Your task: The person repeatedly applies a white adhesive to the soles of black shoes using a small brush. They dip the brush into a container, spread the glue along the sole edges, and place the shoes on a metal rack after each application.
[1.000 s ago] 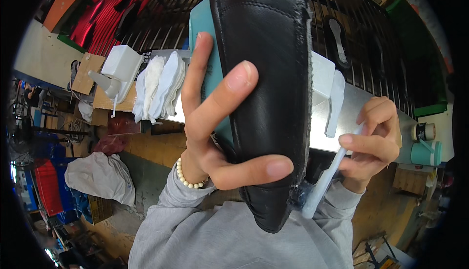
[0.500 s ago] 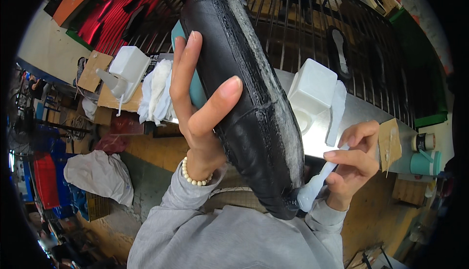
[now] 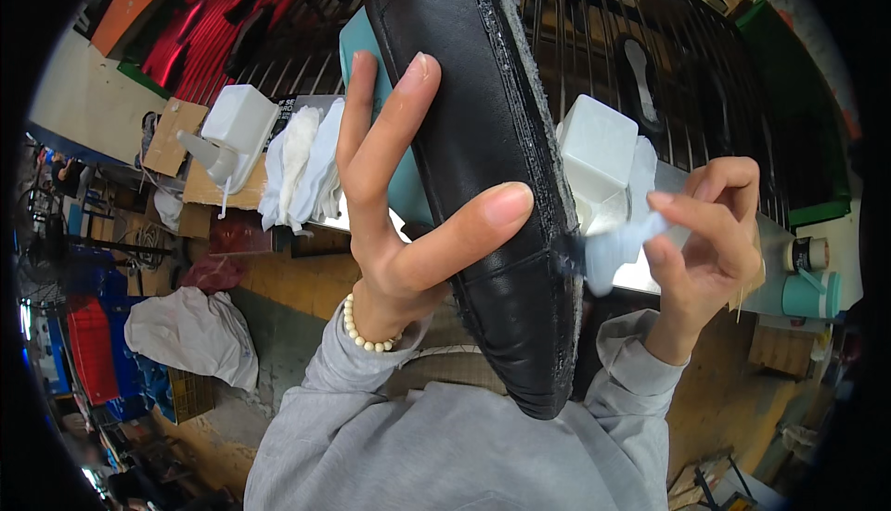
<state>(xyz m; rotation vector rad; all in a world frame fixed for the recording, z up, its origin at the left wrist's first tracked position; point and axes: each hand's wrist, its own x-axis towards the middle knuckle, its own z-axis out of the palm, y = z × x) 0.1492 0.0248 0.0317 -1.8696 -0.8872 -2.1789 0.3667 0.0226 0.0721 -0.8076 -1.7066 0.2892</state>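
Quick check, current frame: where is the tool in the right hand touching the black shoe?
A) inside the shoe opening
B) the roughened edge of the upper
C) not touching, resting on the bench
B: the right hand presses the pale glue-coated brush against the roughened edge of the black shoe, which the left hand holds up.

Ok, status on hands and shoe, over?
Left hand grips black shoe, raised. Right hand holds white brush against shoe's rough edge. Nothing in the way.
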